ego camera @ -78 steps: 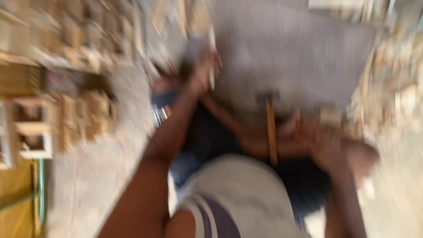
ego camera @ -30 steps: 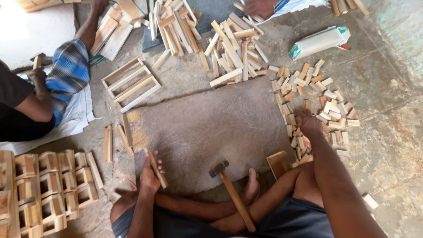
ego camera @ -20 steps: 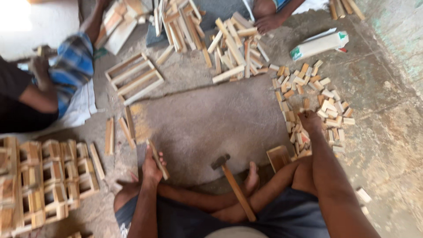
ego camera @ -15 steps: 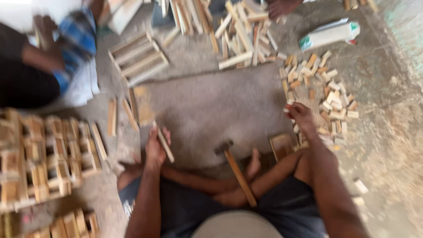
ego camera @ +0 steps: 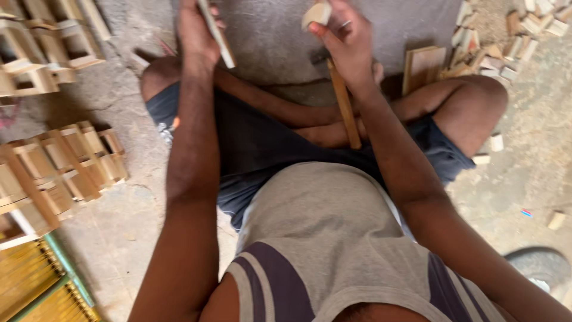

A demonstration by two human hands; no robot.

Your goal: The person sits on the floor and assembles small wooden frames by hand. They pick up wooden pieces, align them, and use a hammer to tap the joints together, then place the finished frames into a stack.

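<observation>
Hands raised over your crossed legs: your left hand (ego camera: 196, 33) grips a thin wooden slat (ego camera: 215, 33) mid-length; your right hand (ego camera: 348, 45) pinches a small wooden block (ego camera: 316, 13). Both pieces look light, stiff, and probably easiest to hold by their flat faces. Hammer (ego camera: 344, 104) rests between your knees.

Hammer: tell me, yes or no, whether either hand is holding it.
No: the hammer lies across the legs, untouched by either hand.

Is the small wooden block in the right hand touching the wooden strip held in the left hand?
Apart. The head view shows the small wooden block pinched in the right hand and the wooden strip in the left hand, with grey slab plainly visible between them.
</observation>
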